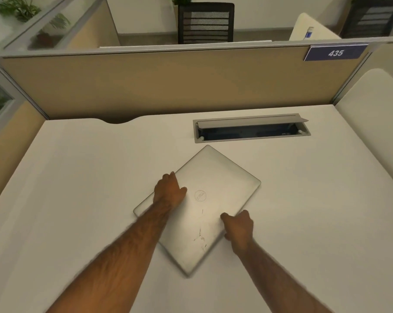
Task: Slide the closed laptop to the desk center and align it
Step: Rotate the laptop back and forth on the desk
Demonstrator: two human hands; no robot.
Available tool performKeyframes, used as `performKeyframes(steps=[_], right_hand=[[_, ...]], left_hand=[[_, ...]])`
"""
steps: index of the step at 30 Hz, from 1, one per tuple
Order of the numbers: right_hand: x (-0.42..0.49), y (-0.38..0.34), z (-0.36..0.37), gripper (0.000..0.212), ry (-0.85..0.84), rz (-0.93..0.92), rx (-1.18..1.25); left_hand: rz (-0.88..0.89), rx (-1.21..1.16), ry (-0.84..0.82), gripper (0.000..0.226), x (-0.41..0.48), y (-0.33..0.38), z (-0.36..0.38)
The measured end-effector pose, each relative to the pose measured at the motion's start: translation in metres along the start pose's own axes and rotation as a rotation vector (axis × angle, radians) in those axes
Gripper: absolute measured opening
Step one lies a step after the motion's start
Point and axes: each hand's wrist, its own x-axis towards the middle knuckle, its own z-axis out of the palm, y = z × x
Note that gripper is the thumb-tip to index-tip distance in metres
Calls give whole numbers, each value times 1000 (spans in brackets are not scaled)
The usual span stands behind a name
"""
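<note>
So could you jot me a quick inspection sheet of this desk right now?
Surface: pale desk, bare apart from the laptop.
Job's things: closed silver laptop, lying flat, turned diagonally, not yet squared up.
Clutter: nothing seen.
Hands: left hand on the laptop's left edge; right hand on its near right edge.
Cables: none seen; cable hatch open behind the laptop.
Surroundings: tan partition, sign 435, black chair.

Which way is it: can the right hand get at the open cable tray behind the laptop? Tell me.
Probably yes. The right hand grips the laptop, and only bare desk lies toward the cable tray.
</note>
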Motion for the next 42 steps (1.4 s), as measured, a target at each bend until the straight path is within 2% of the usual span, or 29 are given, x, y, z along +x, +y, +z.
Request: performKeyframes(steps=[5, 13, 21, 26, 30, 35, 42], right_hand=[[-14, -16, 8, 65, 21, 90, 100], [-12, -13, 14, 66, 67, 107, 145], [3, -12, 6, 60, 79, 11, 45], [12, -27, 1, 70, 68, -66, 19], [22, -39, 0, 63, 43, -131, -20], [30, -55, -4, 67, -4, -200, -37], [37, -75, -1, 54, -53, -237, -91]], left_hand=[[-7, 0, 7, 71, 6, 3, 0], [-27, -40, -8, 68, 8, -4, -5], [-124, -286, 37, 74, -2, -21, 9], [-170, -423, 64, 71, -14, -28, 11], [-214, -545, 153, 66, -24, -29, 10], [-289, -642, 252, 61, -39, -28, 9], [-387, -755, 314, 56, -60, -27, 19]])
